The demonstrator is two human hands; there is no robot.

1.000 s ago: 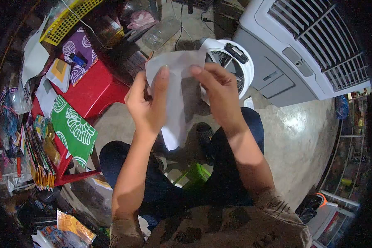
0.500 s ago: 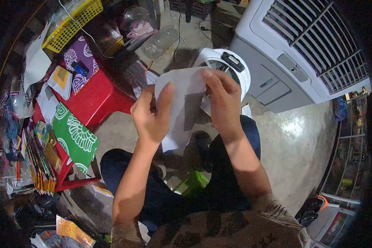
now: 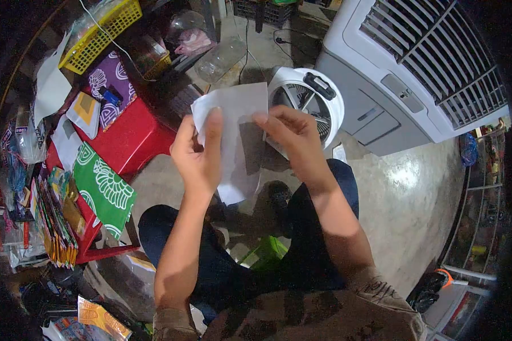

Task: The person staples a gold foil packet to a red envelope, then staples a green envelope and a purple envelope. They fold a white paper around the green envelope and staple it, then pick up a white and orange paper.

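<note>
A thin white sheet hangs upright in front of me, with a darker patch on its lower right part. My left hand grips its left edge, the thumb lying over the front. My right hand is at the right edge, its thumb and index finger pinched together there. The other fingers of that hand are curled.
A red stool at the left bears purple and green patterned cloth. Above it is a yellow basket. A white fan and a large air cooler stand at the right. Colourful packets are at the lower left.
My right hand has moved left and slightly down along the sheet. The sheet's top now stands straighter and its upper corners show. My left hand has shifted slightly left.
</note>
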